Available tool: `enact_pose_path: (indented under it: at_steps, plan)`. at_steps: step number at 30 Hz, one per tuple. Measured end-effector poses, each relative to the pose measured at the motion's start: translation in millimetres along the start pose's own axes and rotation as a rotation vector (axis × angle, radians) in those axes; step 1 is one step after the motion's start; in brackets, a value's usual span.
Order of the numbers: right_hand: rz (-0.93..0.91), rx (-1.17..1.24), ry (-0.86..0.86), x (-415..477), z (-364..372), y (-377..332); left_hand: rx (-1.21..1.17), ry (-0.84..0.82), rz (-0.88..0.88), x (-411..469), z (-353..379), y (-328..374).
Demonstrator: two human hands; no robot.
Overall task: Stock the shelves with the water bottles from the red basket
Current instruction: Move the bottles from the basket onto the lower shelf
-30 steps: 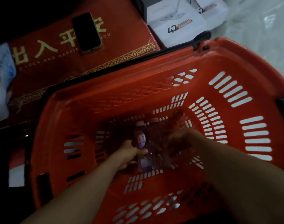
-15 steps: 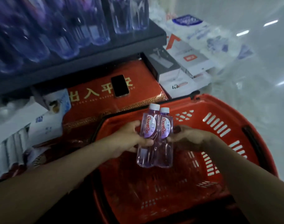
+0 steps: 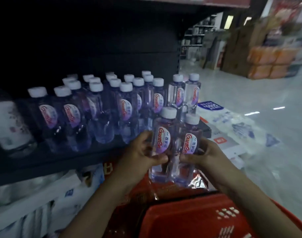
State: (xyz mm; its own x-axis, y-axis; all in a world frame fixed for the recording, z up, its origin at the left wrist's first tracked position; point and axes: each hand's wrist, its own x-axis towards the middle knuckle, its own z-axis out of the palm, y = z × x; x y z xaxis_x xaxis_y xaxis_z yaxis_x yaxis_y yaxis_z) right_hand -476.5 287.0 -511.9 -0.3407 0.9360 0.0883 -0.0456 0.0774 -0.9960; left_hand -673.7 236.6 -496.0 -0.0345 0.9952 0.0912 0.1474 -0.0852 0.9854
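Right now I hold two water bottles upright, pressed side by side: the left bottle (image 3: 161, 140) and the right bottle (image 3: 189, 146). They sit above the red basket (image 3: 189, 219), just in front of the shelf (image 3: 60, 162). My left hand (image 3: 139, 152) curls round one and my right hand (image 3: 203, 152) round the other. The stocked bottles (image 3: 124, 109) stand packed together. I judge that room is left only near the end bottles (image 3: 177, 93). Pushing both in together could topple those neighbours off the open end.
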Motion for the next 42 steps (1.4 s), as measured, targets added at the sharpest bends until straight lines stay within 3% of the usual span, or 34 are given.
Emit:
enact_pose_path:
  at_steps: [5, 11, 22, 26, 31, 38, 42]
  plan:
    - [-0.130, -0.003, 0.008, 43, 45, -24, 0.093, 0.323, 0.116, 17, -32, 3]
    - [-0.234, -0.071, 0.006, 76, 71, -28, 0.090, 0.523, 0.151, 25, -46, 4]
    - [-0.265, -0.047, 0.041, 108, 78, -13, 0.128, 0.551, 0.184, 44, -47, -1]
    - [-0.308, -0.162, 0.063, 114, 79, -12, 0.124, 0.563, 0.191, 54, -45, -4]
    - [-0.364, -0.382, 0.211, 112, 79, -7, 0.156, 0.564, 0.178, 62, -45, -10]
    - [-0.349, -0.495, 0.257, 108, 83, -2, 0.280, 0.604, 0.146, 62, -42, -18]
    - [-0.317, -0.516, 0.256, 103, 83, 8, 0.314, 0.513, 0.098, 57, -40, -19]
